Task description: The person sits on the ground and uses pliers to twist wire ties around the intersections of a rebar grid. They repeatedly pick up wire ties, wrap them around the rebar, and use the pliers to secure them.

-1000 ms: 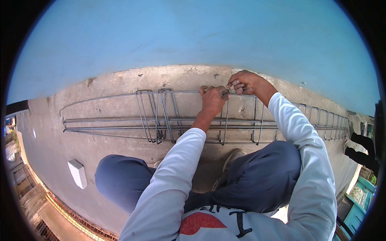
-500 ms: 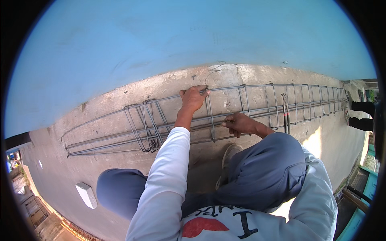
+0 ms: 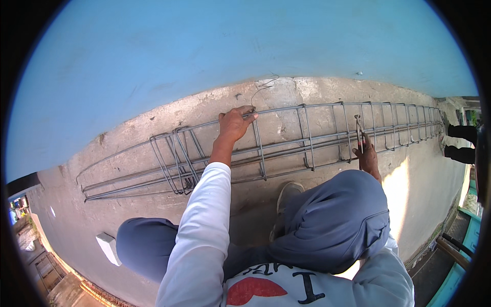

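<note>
Your left hand (image 3: 236,123) pinched the long grey-steel bar cage (image 3: 260,148) (upper centre). Your right hand (image 3: 367,156) gripped slim metal pincers (image 3: 358,125), centre-right.

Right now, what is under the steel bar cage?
Grey concrete floor shows through the gaps in the steel bar cage. What lies directly beneath the left hand and the right hand is covered and cannot be seen.

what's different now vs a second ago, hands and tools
The right hand left its spot beside the left hand, came down toward the body and out to the right, and now has its fingers around the handles of the pincers. The left hand stays on the top bar by the same crossbar joint; the white block stays on the floor.
</note>
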{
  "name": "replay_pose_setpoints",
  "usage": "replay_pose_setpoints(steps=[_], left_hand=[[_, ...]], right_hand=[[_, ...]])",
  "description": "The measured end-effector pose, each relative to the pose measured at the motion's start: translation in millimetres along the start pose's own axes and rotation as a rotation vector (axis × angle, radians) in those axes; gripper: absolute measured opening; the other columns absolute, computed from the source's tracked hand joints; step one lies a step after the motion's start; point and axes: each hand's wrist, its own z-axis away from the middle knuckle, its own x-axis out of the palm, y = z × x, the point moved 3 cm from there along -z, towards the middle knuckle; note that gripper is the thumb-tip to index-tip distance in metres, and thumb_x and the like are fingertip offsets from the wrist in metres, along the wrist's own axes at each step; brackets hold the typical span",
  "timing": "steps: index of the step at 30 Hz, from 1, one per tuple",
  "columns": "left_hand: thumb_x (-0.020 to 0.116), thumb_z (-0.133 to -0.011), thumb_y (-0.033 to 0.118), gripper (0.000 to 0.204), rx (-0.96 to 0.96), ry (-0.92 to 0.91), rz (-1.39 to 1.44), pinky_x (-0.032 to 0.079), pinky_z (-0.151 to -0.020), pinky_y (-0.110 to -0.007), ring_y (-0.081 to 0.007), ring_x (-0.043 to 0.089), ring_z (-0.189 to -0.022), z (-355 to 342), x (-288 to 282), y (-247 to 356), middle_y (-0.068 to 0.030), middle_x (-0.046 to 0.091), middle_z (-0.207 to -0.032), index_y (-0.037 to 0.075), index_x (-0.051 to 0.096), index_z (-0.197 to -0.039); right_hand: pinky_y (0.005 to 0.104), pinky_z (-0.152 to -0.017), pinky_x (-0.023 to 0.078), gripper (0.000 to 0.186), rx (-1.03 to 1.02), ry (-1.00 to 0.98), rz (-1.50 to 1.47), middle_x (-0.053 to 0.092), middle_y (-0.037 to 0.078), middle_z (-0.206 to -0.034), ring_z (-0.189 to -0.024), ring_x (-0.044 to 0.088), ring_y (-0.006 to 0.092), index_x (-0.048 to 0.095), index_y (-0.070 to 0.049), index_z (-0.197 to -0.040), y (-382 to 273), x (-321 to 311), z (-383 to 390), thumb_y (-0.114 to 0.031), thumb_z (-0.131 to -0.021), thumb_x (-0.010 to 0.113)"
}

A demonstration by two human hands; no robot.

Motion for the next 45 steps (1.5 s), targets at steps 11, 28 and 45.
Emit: replay_pose_setpoints(steps=[11,28,45], left_hand=[[0.068,-0.092,0.054,0.045,-0.037,0.04,0.089,0.03,-0.108,-0.047,-0.0276,0.063,-0.116,7.3,-1.7,-7.8,-0.0099,0.074,-0.117,0.023,0.073,-0.125],[0.076,-0.085,0.053,0.048,0.027,0.036,0.13,0.028,-0.104,-0.045,-0.0231,0.064,-0.114,6.2,0.7,-14.9,-0.0076,0.074,-0.109,0.021,0.073,-0.122],[0.078,-0.083,0.05,0.039,-0.023,0.023,0.109,0.03,-0.101,-0.047,-0.0234,0.067,-0.106,2.4,1.7,-13.5,-0.006,0.075,-0.1,0.023,0.078,-0.111]], right_hand=[[0.0404,-0.085,0.052,0.057,0.295,-0.299,-0.125,0.06,0.018,-0.092,-0.093,0.064,0.027,0.043,0.002,-0.148,-80.1,-39.6,8.2,-0.016,-0.096,0.058],[0.042,-0.099,0.047,0.066,-1.11,-0.085,1.288,0.056,0.01,-0.14,-0.119,0.058,0.0266,0.036,-0.043,-0.157,-380.9,17.5,-42.9,-0.022,-0.099,0.06],[0.0488,-0.122,0.031,0.079,-1.287,0.12,1.35,0.024,0.01,-0.164,-0.14,0.041,0.0384,0.007,-0.044,-0.163,-373.7,44.4,-54.6,-0.022,-0.104,0.055]])
